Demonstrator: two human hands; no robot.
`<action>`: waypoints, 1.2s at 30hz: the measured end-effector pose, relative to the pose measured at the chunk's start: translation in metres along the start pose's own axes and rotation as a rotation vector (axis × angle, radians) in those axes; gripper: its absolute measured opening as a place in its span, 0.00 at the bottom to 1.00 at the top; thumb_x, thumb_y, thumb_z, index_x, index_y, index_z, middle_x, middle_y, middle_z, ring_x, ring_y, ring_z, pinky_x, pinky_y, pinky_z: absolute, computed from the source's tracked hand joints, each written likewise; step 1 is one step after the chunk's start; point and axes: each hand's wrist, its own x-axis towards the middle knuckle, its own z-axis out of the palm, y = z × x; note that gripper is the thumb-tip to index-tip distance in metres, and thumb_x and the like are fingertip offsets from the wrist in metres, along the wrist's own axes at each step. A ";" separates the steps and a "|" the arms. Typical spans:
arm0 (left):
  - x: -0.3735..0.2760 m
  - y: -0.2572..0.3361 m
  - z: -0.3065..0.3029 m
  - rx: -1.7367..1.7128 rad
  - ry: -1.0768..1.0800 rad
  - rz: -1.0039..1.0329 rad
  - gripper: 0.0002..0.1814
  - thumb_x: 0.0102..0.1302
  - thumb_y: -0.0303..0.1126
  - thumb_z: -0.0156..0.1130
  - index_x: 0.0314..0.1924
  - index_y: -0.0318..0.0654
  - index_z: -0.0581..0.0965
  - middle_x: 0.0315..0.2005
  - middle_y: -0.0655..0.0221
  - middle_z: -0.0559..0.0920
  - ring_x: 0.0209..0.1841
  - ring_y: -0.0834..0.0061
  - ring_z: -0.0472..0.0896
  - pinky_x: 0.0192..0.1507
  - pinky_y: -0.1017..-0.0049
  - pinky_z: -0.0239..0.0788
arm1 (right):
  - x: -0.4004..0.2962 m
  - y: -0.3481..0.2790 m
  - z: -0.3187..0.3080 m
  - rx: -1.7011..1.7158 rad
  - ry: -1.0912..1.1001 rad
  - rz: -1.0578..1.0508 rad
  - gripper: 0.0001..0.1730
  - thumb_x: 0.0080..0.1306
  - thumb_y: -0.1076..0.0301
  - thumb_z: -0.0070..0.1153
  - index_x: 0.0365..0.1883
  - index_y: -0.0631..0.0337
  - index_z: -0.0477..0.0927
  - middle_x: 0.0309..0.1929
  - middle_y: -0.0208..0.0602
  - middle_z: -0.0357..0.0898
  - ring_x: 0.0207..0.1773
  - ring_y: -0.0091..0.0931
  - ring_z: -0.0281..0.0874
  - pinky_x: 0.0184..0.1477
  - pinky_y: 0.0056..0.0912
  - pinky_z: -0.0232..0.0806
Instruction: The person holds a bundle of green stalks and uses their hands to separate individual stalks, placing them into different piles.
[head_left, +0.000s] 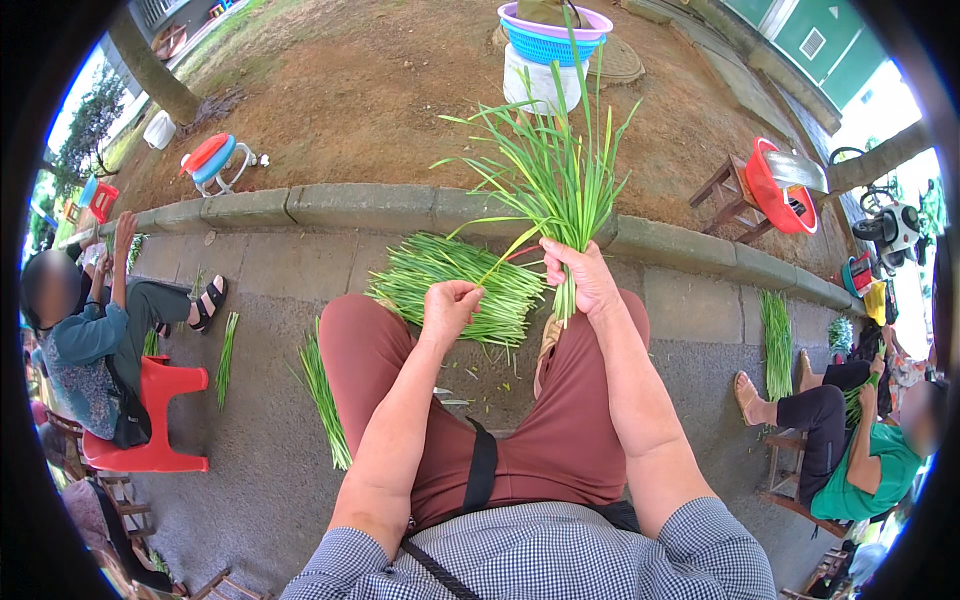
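Note:
My right hand (581, 276) is closed around the lower stems of an upright bunch of long green leaves, likely garlic chives (570, 180), whose tips fan out above it. My left hand (452, 306) pinches the end of a yellowish leaf (501, 262) that bends away from the bunch. Near my right fingers a thin red strand (523, 252) shows. Beneath and beyond my hands, a large pile of the same green stalks (450, 281) lies on the pavement by the curb. Another loose row of stalks (328, 397) rests on the ground left of my left knee.
A stone curb (360, 206) crosses ahead. Beyond it are stacked basins (551, 46) on a white bucket (536, 82), and a red basin (776, 187) on a wooden stool. People sit at left (86, 337) and right (874, 457), with stalks near them.

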 end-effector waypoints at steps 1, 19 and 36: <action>0.000 -0.002 -0.002 -0.039 -0.010 0.009 0.07 0.63 0.28 0.61 0.35 0.29 0.80 0.21 0.72 0.80 0.20 0.85 0.75 0.21 0.81 0.65 | 0.000 0.000 0.000 0.010 0.008 -0.002 0.08 0.60 0.72 0.62 0.32 0.59 0.74 0.19 0.27 0.70 0.18 0.17 0.63 0.20 0.20 0.57; -0.003 0.007 -0.021 0.008 -0.041 0.127 0.10 0.66 0.29 0.56 0.38 0.31 0.82 0.22 0.73 0.80 0.24 0.85 0.76 0.26 0.82 0.65 | 0.004 0.000 -0.006 0.055 0.143 -0.029 0.10 0.61 0.71 0.62 0.37 0.64 0.76 0.20 0.28 0.70 0.18 0.17 0.64 0.20 0.18 0.58; -0.001 0.018 -0.032 -0.589 0.081 -0.023 0.12 0.59 0.33 0.52 0.19 0.38 0.73 0.12 0.73 0.70 0.14 0.81 0.62 0.21 0.78 0.56 | 0.005 0.001 -0.007 0.062 0.123 -0.030 0.09 0.60 0.72 0.63 0.35 0.63 0.75 0.20 0.28 0.70 0.18 0.17 0.63 0.19 0.19 0.57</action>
